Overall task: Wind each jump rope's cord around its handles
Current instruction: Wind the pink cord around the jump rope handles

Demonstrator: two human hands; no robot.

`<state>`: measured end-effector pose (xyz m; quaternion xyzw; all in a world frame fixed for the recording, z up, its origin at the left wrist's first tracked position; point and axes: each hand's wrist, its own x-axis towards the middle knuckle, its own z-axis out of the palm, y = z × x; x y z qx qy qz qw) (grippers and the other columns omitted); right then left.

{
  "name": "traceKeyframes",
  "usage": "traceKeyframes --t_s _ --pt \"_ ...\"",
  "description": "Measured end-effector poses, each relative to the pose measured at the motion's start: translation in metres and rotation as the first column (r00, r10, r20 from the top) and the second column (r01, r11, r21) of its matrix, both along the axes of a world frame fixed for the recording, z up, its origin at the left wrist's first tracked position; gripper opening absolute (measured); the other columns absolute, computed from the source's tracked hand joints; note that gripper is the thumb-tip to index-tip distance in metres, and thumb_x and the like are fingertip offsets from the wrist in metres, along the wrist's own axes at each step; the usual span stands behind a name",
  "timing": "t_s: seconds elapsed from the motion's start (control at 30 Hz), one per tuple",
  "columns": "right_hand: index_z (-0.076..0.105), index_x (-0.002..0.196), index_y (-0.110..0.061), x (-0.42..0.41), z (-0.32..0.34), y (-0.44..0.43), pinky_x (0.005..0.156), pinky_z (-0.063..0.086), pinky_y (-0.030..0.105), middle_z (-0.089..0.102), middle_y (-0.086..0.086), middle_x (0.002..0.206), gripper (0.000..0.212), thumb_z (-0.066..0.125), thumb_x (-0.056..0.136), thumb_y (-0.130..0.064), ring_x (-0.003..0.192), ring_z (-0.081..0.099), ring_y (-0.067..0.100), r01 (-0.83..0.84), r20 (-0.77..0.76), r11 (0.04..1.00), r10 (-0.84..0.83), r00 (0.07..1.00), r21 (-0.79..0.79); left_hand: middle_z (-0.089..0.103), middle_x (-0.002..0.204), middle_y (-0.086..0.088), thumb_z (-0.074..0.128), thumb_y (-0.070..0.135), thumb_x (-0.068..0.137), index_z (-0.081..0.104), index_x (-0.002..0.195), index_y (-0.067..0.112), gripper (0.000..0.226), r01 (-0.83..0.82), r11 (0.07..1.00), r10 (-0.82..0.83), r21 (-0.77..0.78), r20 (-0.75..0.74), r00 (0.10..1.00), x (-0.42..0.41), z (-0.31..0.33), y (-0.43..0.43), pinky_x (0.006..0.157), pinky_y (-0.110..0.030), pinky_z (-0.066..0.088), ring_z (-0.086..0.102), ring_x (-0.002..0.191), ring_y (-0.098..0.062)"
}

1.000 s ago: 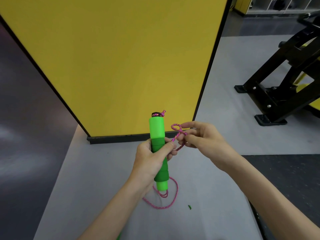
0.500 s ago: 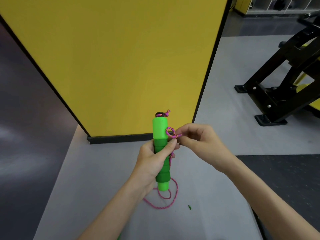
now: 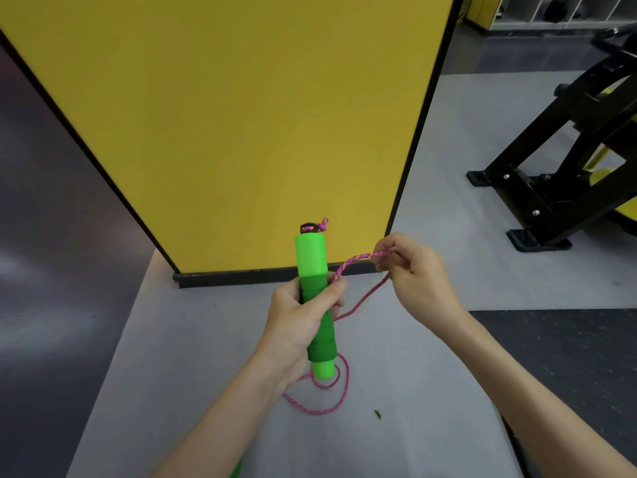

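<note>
gripping green handles (image 3: 312, 267) upright in left hand (image 3: 296, 319), right hand (image 3: 413, 270) pinching pink cord (image 3: 358, 258) just beside

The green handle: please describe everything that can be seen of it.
The green handle looks like foam: bright green at the top and bottom end, darker and ribbed in the middle, with a black cap and a pink cord knot on top. It stands nearly upright; the left hand holds its middle.
</note>
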<state>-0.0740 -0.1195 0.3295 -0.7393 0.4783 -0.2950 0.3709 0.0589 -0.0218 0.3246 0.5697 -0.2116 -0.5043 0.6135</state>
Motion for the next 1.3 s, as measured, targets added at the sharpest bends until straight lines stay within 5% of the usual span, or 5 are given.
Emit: traceKeyframes --t_s 0.3,0.7,0.87,1.07,1.3 --pt "0.069 0.098 -0.015 0.008 0.002 0.015 0.078 0.047 0.021 0.068 -0.006 0.093 0.013 0.061 0.088 -0.013 0.086 0.060 0.007 -0.296 -0.084 0.898 0.285 0.955 -0.325 0.060 0.062 -0.009 0.069 0.008 0.085 0.063 0.085 0.005 0.007 0.029 0.999 -0.029 0.027 0.011 0.999 -0.007 0.004 0.001 0.048 -0.018 0.045 0.055 0.051 -0.011" --pt "0.066 0.089 -0.006 0.004 0.010 -0.008 0.049 0.028 0.022 0.049 0.001 0.056 0.031 0.038 0.097 0.006 0.046 0.036 0.010 -0.079 0.475 0.931 -0.106 0.874 0.355 0.060 0.065 -0.007 0.061 0.011 0.090 0.062 0.075 0.005 0.016 0.351 0.936 -0.352 -0.023 -0.022 0.936 -0.009 0.010 0.009 0.057 -0.023 0.048 0.060 0.058 -0.015" --pt "0.064 0.111 -0.014 0.001 0.006 0.004 0.075 0.042 0.009 0.066 -0.003 0.090 0.024 0.061 0.088 -0.008 0.083 0.059 -0.001 -0.213 -0.004 0.956 0.216 0.976 -0.202 0.059 0.063 -0.006 0.061 0.008 0.090 0.061 0.073 0.005 0.018 0.244 0.970 -0.244 -0.007 -0.024 0.969 -0.007 0.011 0.006 0.055 -0.025 0.044 0.055 0.052 -0.014" --pt "0.072 0.091 -0.030 -0.005 0.002 0.002 0.087 0.035 0.040 0.051 0.004 0.128 0.020 0.054 0.085 -0.036 0.112 0.041 0.031 -0.376 -0.351 0.775 0.212 0.912 -0.508 0.058 0.063 -0.006 0.061 0.008 0.090 0.062 0.073 0.005 0.017 0.250 0.968 -0.249 0.004 -0.033 0.968 -0.006 0.011 0.007 0.053 -0.024 0.044 0.054 0.052 -0.014" --pt "0.075 0.084 -0.017 -0.005 -0.006 -0.011 0.066 0.045 0.044 0.066 0.004 0.099 0.028 0.051 0.089 -0.031 0.086 0.052 0.032 -0.160 -0.266 0.761 -0.017 0.964 -0.629 0.061 0.065 -0.008 0.059 0.007 0.091 0.065 0.078 0.004 0.014 0.309 0.951 -0.309 -0.008 -0.043 0.950 -0.007 0.015 0.009 0.056 -0.024 0.047 0.062 0.058 -0.017"
